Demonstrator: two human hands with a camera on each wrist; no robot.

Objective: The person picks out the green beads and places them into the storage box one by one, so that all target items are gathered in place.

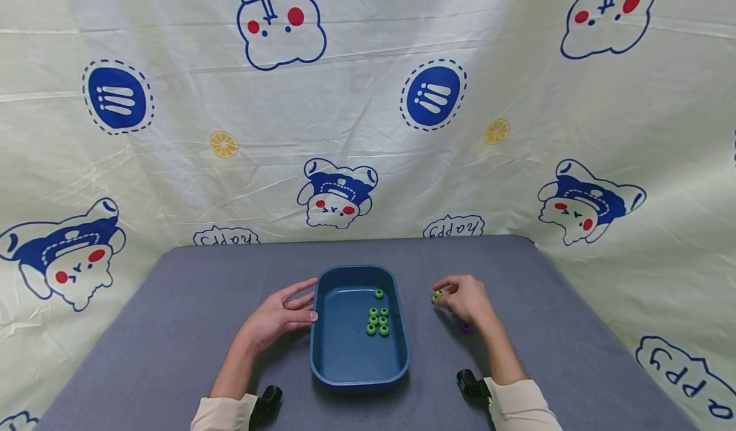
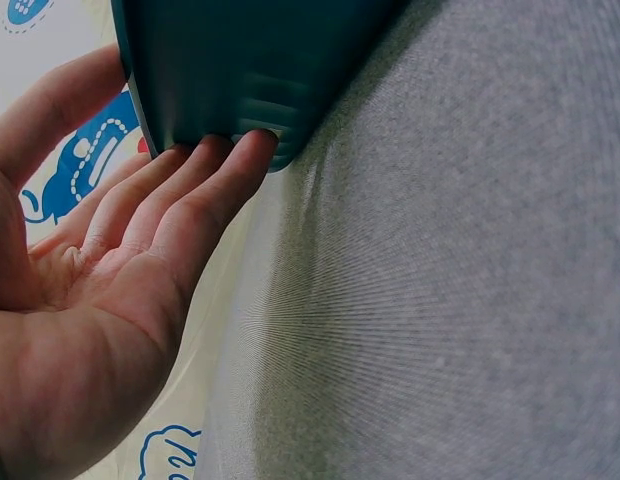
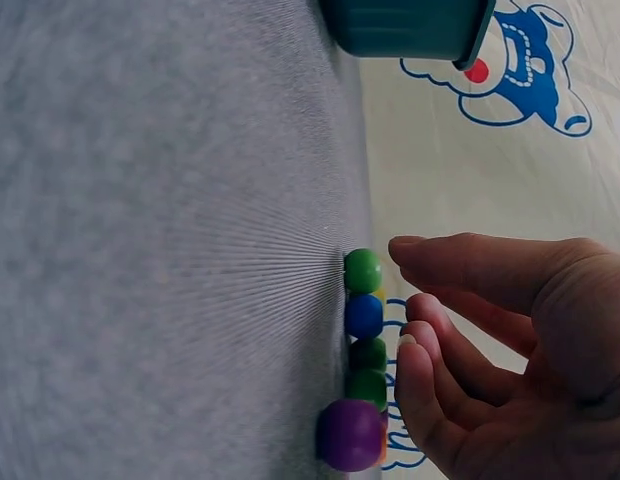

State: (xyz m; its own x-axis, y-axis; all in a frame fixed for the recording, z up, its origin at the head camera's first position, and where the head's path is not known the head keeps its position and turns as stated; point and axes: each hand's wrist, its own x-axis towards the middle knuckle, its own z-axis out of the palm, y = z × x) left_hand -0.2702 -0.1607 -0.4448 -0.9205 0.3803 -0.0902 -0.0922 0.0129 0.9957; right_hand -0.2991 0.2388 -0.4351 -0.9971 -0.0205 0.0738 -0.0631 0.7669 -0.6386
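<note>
A blue rectangular tray (image 1: pixel 314 354) stands mid-table, with several green beads (image 1: pixel 383 331) inside toward its right side. My left hand (image 1: pixel 278 316) touches the tray's left wall with nearly straight, spread fingers, also seen against the wall in the left wrist view. To the right of the tray, my right hand (image 1: pixel 467 298) hovers by loose beads, its thumb and fingers apart. In the right wrist view a green bead (image 3: pixel 363 270) lies just off the fingertips, beside a blue bead (image 3: pixel 365 316), more green ones and a purple bead (image 3: pixel 350 435). The hand hides part of this group from the head view.
A grey cloth covers the table (image 1: pixel 230 278). Behind it hangs a pale curtain (image 1: pixel 368 118) with cartoon prints. Dark straps (image 1: pixel 267 403) sit on both wrists.
</note>
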